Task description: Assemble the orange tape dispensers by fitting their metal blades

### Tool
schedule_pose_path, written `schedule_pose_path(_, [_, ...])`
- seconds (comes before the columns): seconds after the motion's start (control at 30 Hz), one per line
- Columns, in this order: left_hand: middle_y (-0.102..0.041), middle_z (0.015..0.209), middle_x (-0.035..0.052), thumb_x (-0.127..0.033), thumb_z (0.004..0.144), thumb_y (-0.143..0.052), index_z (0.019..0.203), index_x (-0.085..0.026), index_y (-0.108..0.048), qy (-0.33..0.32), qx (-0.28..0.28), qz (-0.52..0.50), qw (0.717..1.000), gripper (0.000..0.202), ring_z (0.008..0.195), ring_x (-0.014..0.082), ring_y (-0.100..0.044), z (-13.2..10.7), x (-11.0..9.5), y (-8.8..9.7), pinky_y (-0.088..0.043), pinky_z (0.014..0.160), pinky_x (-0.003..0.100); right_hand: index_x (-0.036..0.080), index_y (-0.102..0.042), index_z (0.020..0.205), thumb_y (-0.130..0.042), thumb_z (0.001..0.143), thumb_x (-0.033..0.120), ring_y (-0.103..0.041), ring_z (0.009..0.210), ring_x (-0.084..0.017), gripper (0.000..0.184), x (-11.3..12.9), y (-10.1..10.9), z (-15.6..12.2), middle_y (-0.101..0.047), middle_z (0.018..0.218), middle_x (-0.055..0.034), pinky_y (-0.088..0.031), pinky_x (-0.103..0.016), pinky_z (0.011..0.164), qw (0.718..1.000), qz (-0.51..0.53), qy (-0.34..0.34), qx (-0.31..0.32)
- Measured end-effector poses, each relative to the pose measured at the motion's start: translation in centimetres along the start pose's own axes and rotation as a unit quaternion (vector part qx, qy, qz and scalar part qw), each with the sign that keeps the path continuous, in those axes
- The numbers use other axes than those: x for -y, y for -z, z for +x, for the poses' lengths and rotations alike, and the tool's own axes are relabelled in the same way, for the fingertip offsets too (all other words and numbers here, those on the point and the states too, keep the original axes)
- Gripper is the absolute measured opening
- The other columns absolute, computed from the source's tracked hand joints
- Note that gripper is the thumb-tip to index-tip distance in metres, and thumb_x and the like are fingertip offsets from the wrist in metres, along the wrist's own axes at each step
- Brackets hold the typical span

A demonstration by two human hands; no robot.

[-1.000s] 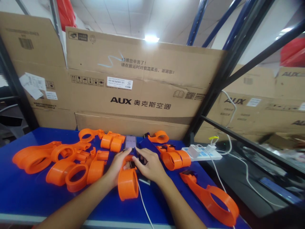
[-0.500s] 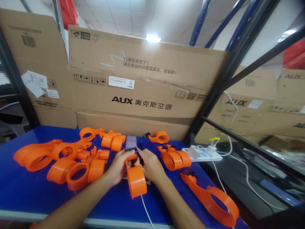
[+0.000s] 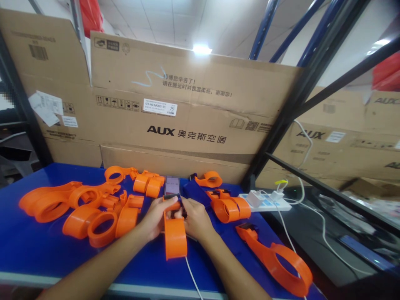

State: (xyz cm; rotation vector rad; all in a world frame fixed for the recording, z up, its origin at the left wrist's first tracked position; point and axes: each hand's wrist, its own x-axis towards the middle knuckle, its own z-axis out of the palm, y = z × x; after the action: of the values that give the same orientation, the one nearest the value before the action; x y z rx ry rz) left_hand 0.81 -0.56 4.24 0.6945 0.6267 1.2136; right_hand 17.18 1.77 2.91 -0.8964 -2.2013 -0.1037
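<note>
Both hands are on one orange tape dispenser (image 3: 176, 239), its wide ring hanging toward me and its dark end piece pointing away. My left hand (image 3: 158, 216) grips its left side, the thumb laid along the top near the dark end. From the right, my right hand (image 3: 196, 217) closes round the same end; its fingertips are partly hidden. Just beyond the hands lies a phone (image 3: 172, 185) with a lit screen. Several orange dispensers without visible dark ends, one an upright piece (image 3: 126, 223), lie left of my hands. A pair with dark ends (image 3: 227, 209) lies to the right.
A single dispenser (image 3: 289, 266) lies at the blue table's (image 3: 28, 250) right edge. A white power strip (image 3: 273, 204) with plugs and cables stands behind it. A white cable (image 3: 193, 277) runs below my hands. Cardboard (image 3: 187, 154) walls off the back; a black post (image 3: 281, 116) rises at right.
The held dispenser has turned slightly, its ring swinging a little to the left and hanging straighter. Both hands keep their hold in nearly the same place.
</note>
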Motion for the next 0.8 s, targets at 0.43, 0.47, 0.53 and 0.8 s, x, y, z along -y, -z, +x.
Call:
schedule_pose_path(0.43, [-0.052,0.045,-0.0044,-0.042,0.072,-0.085,0.071,-0.017,-0.063,0.003,-0.039,0.006,0.999,0.033,0.038,0.0084,-0.044,0.5,-0.3,0.5,-0.034,0.043,0.022,0.015,-0.061,0.132,-0.052,0.094,0.019,-0.060,0.068,-0.019,0.040,-0.4,1.5,0.8,-0.068,0.079,-0.0063,-0.050,-0.029,0.064,1.000,-0.004,0.027,0.001])
schedule_pose_path(0.47, [-0.048,0.042,-0.0052,-0.047,0.074,-0.082,0.070,-0.017,-0.062,0.010,-0.042,0.008,0.999,0.036,0.036,0.0085,-0.041,0.5,-0.2,0.6,-0.032,0.042,0.022,0.016,-0.062,0.131,-0.052,0.096,0.022,-0.061,0.070,-0.019,0.037,-0.5,1.9,1.0,-0.069,0.082,-0.0070,-0.050,-0.030,0.065,0.999,0.000,0.034,0.012])
schedule_pose_path(0.53, [-0.044,0.038,-0.0059,-0.054,0.078,-0.077,0.072,-0.018,-0.063,0.014,-0.040,0.023,0.999,0.039,0.033,0.0086,-0.037,0.4,0.0,0.6,-0.027,0.040,0.022,0.018,-0.066,0.123,-0.053,0.099,0.029,-0.061,0.074,-0.020,0.029,-0.7,2.8,1.3,-0.071,0.086,-0.0078,-0.049,-0.030,0.066,0.998,0.008,0.047,0.035])
schedule_pose_path(0.8, [-0.044,0.040,-0.0084,-0.055,0.080,-0.076,0.096,-0.017,-0.068,-0.096,-0.024,0.197,0.975,0.042,0.033,0.0085,-0.038,0.4,0.8,0.6,-0.028,0.041,0.022,0.018,-0.064,0.094,-0.059,0.088,0.021,-0.055,0.071,-0.019,0.009,-0.2,3.1,1.2,-0.064,0.076,-0.0036,-0.042,-0.029,0.062,0.999,0.009,0.034,0.016])
